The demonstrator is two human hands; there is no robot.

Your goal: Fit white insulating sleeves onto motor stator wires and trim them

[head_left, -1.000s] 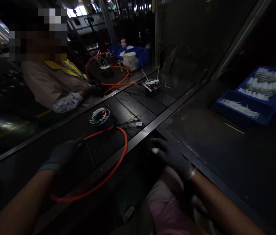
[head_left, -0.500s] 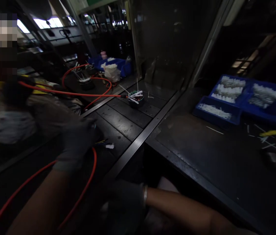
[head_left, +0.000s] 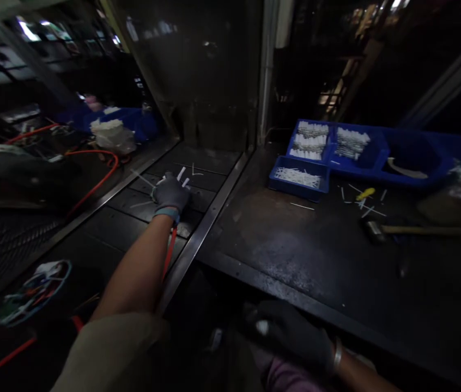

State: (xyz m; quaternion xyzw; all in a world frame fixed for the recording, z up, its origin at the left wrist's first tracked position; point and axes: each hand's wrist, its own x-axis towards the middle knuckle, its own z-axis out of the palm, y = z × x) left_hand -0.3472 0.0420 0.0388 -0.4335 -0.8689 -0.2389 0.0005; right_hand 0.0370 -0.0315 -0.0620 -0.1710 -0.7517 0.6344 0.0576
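My left hand point(head_left: 171, 193), in a dark glove, reaches far out over the black slatted belt point(head_left: 132, 231). Its fingers are closed over a small round part with white sleeves point(head_left: 182, 175) sticking out past the knuckles. An orange cable point(head_left: 169, 251) runs under that forearm toward the part. My right hand point(head_left: 285, 333), also gloved, hangs low by my lap below the bench edge, fingers loosely apart with nothing seen in them; a pale spot shows at one fingertip.
A steel rail point(head_left: 204, 228) divides the belt from the dark bench point(head_left: 296, 256). Blue trays of white sleeves point(head_left: 301, 177) stand at the back right, with a hammer point(head_left: 414, 230) and loose bits nearby. Another wired round part point(head_left: 30, 294) lies lower left. A white bag point(head_left: 111, 136) sits far left.
The view has swung right. My left hand has gone from the near orange cable out along the belt onto the part with white sleeves. My right hand stays low by my lap.
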